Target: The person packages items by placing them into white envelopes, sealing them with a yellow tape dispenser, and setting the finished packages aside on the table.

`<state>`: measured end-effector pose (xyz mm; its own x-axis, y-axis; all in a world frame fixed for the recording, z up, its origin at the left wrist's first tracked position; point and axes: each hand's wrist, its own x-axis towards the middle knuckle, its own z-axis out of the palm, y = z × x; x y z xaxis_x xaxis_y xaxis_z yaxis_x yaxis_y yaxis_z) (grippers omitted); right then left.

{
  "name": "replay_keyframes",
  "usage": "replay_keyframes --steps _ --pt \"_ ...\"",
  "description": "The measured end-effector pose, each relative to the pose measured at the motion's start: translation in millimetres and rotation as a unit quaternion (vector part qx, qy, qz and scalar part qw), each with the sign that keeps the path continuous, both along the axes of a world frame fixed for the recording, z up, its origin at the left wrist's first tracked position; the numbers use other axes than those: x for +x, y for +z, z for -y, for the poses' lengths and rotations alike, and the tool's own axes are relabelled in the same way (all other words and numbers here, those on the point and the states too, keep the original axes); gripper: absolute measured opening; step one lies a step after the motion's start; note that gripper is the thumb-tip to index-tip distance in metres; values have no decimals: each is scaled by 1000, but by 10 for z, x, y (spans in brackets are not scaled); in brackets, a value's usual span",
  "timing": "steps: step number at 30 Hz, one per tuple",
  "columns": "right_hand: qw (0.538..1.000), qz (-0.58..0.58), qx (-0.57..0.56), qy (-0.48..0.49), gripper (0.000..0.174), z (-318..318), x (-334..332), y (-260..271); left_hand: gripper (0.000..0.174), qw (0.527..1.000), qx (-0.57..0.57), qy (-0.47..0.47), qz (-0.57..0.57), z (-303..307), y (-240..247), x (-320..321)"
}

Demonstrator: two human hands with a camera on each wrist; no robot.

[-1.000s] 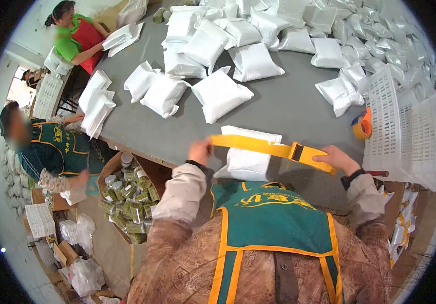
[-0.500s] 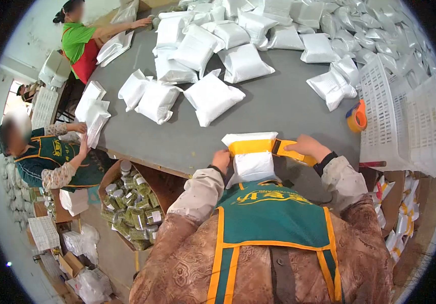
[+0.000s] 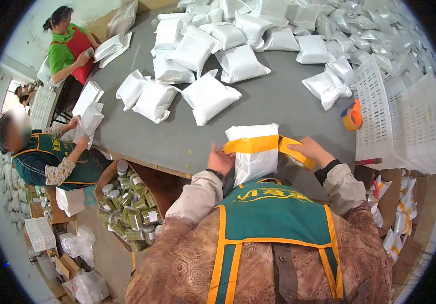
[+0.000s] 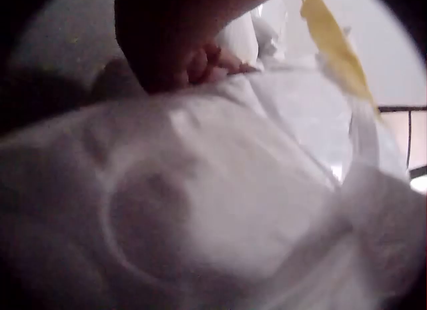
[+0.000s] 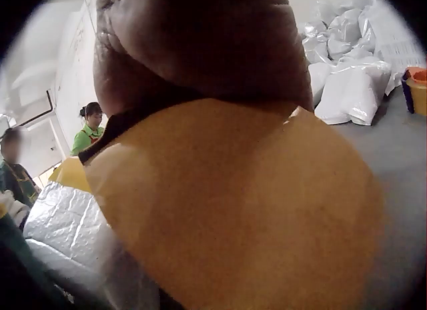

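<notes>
A white parcel (image 3: 256, 163) lies on the table close against the apron, a strip of yellow tape (image 3: 252, 145) across its upper part. My right hand (image 3: 313, 150) grips a yellow tape dispenser (image 3: 288, 147) at the parcel's right edge, the strip running from it. In the right wrist view the tape roll (image 5: 233, 197) fills the middle below the hand. At the parcel's left side is my left hand (image 3: 220, 161), its fingers loose beside the strip's free end. The left wrist view has that hand (image 4: 180, 37) against the white wrapping, apart from the yellow strip.
White parcels (image 3: 211, 96) cover the table's far side. An orange tape dispenser (image 3: 352, 115) stands by white plastic crates (image 3: 380, 116) at right. A box of jars (image 3: 131, 202) sits below the table's left edge. Two people (image 3: 68, 48) work along the left side.
The tape strip, earlier stretched between my hands above the parcel, now lies across it. My left hand has let go of the strip's end. The right hand has moved left with the dispenser.
</notes>
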<state>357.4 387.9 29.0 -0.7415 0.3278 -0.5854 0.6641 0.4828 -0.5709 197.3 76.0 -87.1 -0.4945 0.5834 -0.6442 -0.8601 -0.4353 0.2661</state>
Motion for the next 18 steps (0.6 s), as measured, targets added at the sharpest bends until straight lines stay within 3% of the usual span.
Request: replay_keyframes --steps 3,4,7,11,12,15,16,18 --pt "999 -21 -22 -27 68 -35 34 -80 59 994 16 -73 -85 -20 648 134" --pt "999 -21 -20 -29 68 -36 46 -96 53 986 -17 -95 -133 -104 821 202" --pt "998 -37 -32 -38 66 -8 32 -106 38 957 -1 -138 -255 -142 602 128" --pt "1000 -2 18 2 68 65 7 89 31 962 -22 -173 -209 -253 445 17" --pt "1000 -4 28 5 70 68 17 88 33 948 -59 -191 -249 -290 687 37" --pt "999 -15 26 -10 72 47 71 64 41 954 83 -211 -197 -260 832 -44" --pt "999 -20 19 -19 73 35 82 40 50 950 63 -213 -219 -260 944 -10" --pt "999 -18 40 -8 72 16 93 -25 46 928 -63 -227 -289 -308 1132 136"
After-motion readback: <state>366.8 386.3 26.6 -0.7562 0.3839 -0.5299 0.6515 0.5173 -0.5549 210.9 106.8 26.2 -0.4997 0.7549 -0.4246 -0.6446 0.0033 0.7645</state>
